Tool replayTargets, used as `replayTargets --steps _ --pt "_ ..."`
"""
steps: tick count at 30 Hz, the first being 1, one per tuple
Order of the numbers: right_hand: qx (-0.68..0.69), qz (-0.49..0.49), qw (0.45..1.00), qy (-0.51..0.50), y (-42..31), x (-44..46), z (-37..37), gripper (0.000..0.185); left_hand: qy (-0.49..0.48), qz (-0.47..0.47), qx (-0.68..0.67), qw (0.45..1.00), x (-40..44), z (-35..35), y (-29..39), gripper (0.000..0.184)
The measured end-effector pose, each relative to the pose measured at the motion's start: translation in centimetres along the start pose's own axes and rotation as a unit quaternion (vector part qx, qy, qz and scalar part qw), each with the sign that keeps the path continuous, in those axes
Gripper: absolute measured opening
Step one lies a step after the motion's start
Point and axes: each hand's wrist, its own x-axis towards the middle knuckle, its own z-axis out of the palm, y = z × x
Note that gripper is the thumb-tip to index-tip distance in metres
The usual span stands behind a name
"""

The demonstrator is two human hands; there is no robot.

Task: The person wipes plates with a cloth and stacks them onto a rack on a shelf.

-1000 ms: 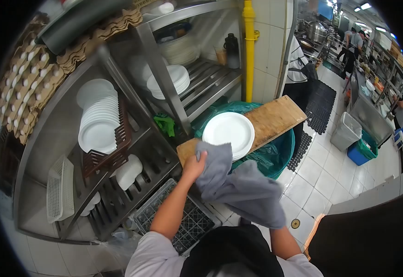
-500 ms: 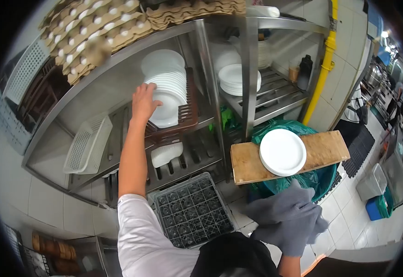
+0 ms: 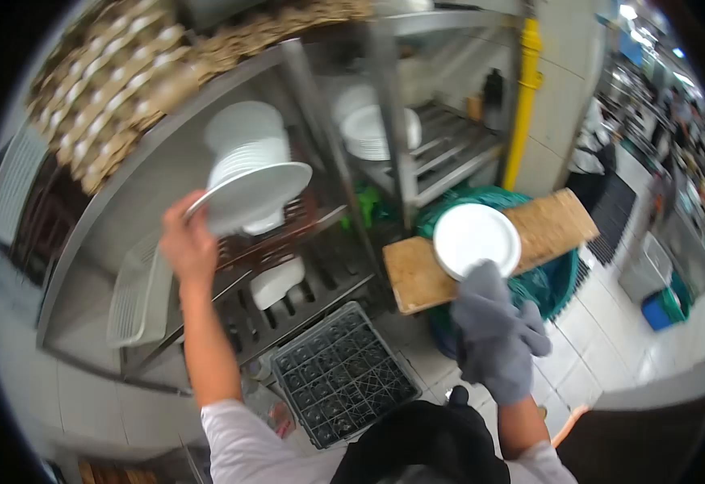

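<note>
My left hand (image 3: 189, 246) grips the rim of a white plate (image 3: 259, 194), which is tilted and raised in front of the row of white plates (image 3: 246, 127) in a brown plastic rack (image 3: 267, 256). A grey cloth (image 3: 493, 323) covers my right hand (image 3: 504, 367), so its fingers are hidden. The cloth's upper end overlaps the near edge of a small stack of white plates (image 3: 475, 238); whether it touches them I cannot tell. That stack rests on a wooden board (image 3: 552, 227) laid across a green-lined bin (image 3: 562, 282).
Egg trays (image 3: 114, 81) sit on top of the metal shelf. Another plate stack (image 3: 368, 133) stands on the right-hand shelf. A grey glass crate (image 3: 344, 375) is on the floor below. A white basket (image 3: 138, 294) leans at left, and a yellow pipe (image 3: 522, 105) runs up the wall.
My left hand has taken hold of a plate from the rack and lifted it towards me. The cloth-covered right hand has moved up to the stack on the board. The view has shifted.
</note>
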Motion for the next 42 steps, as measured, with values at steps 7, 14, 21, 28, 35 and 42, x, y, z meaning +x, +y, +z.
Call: replayTargets --steps 7,14,21,28,35,42 --pt "-0.604 -0.222 0.742 -0.189 -5.9 2.9 2.5 0.022 -0.136 -0.352 -0.471 0.797 -9.9 1.7 13.1 0.024" --pt "-0.193 -0.049 0.976 -0.087 0.0 -0.5 -1.1 0.042 -0.192 -0.487 -0.786 0.33 -25.4 11.5 17.4 0.046" --pt "-0.274 0.022 0.95 0.149 -3.1 -1.7 -11.8 0.037 -0.735 -0.169 -0.168 0.635 -24.3 10.2 14.5 0.038" --pt "-0.307 0.084 0.931 0.181 3.6 -4.7 -8.0 0.039 -0.182 -0.126 -0.121 0.968 -17.3 17.5 23.8 0.074" --pt "-0.31 -0.099 0.941 0.089 6.5 -7.5 -8.8 0.043 -0.51 0.351 -0.244 0.746 -21.6 15.5 34.4 0.083" --pt "-0.176 -0.014 0.982 0.067 5.8 -7.5 -12.0 0.055 -0.508 0.174 -0.331 0.776 -11.2 20.2 31.4 0.08"
